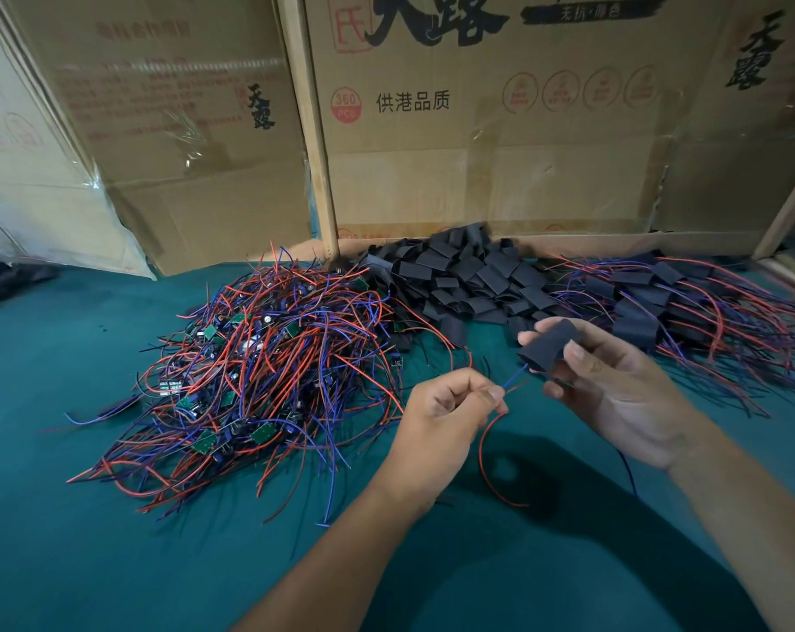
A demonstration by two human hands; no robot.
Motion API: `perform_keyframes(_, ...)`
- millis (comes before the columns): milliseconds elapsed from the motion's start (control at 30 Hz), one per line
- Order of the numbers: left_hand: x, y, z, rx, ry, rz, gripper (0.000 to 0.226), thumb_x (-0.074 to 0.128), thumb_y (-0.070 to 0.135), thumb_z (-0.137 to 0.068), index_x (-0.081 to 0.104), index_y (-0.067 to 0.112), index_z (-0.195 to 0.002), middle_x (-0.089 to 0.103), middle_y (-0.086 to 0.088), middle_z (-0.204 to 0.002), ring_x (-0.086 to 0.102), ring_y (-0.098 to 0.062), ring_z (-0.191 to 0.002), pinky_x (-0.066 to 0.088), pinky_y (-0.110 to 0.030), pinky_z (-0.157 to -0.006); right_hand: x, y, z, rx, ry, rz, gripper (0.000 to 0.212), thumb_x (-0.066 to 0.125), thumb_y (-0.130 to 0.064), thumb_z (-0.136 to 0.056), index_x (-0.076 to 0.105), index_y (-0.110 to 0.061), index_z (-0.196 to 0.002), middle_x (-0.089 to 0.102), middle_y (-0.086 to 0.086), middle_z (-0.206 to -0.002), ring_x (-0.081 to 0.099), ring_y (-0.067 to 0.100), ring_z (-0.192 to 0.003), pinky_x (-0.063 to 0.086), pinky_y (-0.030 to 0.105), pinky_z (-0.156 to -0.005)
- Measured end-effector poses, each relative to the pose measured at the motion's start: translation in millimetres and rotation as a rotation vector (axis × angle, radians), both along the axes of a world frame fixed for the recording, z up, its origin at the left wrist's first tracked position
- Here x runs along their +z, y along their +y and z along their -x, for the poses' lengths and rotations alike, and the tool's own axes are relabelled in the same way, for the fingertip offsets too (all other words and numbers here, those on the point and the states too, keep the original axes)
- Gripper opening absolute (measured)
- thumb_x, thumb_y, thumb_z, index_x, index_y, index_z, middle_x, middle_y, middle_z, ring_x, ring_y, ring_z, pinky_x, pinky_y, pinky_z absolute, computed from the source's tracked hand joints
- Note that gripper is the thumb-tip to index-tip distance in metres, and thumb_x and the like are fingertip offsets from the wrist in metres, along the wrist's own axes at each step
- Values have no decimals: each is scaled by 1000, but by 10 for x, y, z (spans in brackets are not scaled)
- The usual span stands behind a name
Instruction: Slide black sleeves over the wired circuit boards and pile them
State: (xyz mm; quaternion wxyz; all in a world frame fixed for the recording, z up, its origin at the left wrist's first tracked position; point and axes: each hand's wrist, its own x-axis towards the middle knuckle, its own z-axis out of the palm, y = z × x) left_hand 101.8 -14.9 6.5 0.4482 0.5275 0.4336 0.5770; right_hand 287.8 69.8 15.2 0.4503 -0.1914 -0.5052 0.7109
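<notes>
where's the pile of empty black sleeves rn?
Head view, upper centre: the loose black sleeves are heaped on the green table against the cardboard box, between the bare wired boards on the left and the sleeved pile on the right.

Two bare hands are held close together above the surface, each one closed on something.

The left hand [450, 403] is reached in from the lower middle, with the forearm stretched up from the bottom edge and the back of the hand turned to the camera. Its fingers are curled, and the thin wires [507, 389] are pinched between thumb and forefinger. The right hand [614, 385] is brought in from the lower right, the palm turned partly to the left and upward. The black sleeve [548, 345] is gripped by its thumb from the near side and by its curled fingers behind. The two hands are near each other but are not touching.
</notes>
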Motion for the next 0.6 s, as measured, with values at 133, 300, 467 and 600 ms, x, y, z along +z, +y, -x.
perform_keyframes(133,4,-1,7,-2,3,11,26,57,25,-88,62,23,-63,36,13,-50,24,-4,-44,22,-17,-45,-1,-20,-16,32,-63,-4,29,49,-12,-90,65,-10,-115,67,17,-122,65,15,-95,50,25,-65)
perform_keyframes(300,-5,9,9,7,-24,30,25,58,26,-88,62,23,-64,34,9,-51,22,-6,-45,21,-18,-44,0,-31,-28,62,-101,-33,32,47,-9,-90,60,-6,-119,67,19,-120,66,17,-94,50,26,-66)
perform_keyframes(467,-32,23,18,8,-51,49,23,58,29,-89,61,22,-67,32,7,-52,20,-8,-45,19,-19,-43,-46,4,-23,45,-81,-22,32,48,-9,-92,60,-6,-121,65,18,-124,64,16,-96,50,26,-67)
perform_keyframes(600,-33,26,27,4,-48,46,24,58,29,-90,62,23,-67,32,9,-52,20,-8,-46,19,-19,-44,-50,48,-30,2,-44,10,31,50,-12,-91,60,-9,-120,65,14,-126,64,15,-99,51,25,-68)
